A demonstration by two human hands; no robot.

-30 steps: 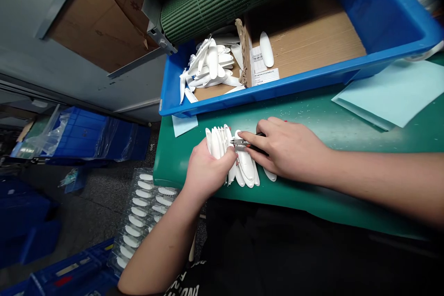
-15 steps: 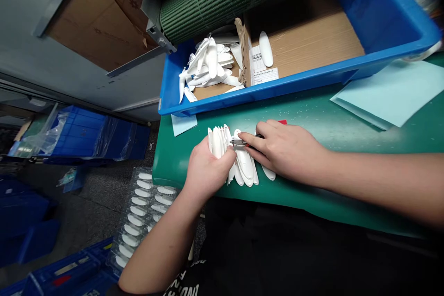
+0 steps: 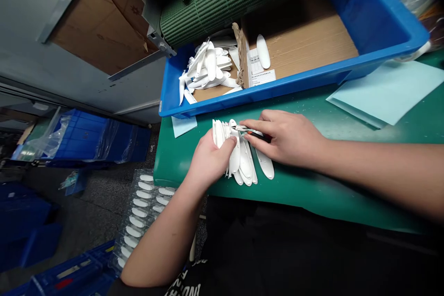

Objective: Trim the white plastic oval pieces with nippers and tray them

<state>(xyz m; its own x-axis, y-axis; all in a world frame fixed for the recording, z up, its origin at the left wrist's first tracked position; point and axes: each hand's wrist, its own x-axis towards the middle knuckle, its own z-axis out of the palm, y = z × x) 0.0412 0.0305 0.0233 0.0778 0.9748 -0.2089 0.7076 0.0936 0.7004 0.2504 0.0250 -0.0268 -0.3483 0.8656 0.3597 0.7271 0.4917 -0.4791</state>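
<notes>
The left hand (image 3: 211,159) curls firmly over a row of white plastic pieces (image 3: 243,162) on the green counter (image 3: 305,189), keeping them still, while the nearly closed right hand (image 3: 284,138) grips small snips (image 3: 255,135) against them.

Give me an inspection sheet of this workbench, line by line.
Surface: green bench top, scattered with pale specks.
Job's things: white plastic oval parts, fanned on the bench; small black-handled cutters.
Clutter: blue tray holding more white parts and paperwork; pale blue sheets.
Hands: left hand grips the parts; right hand holds the cutters against them.
Cables: nothing seen.
Surroundings: clear blister tray of white parts; blue crates beside the bench.
</notes>
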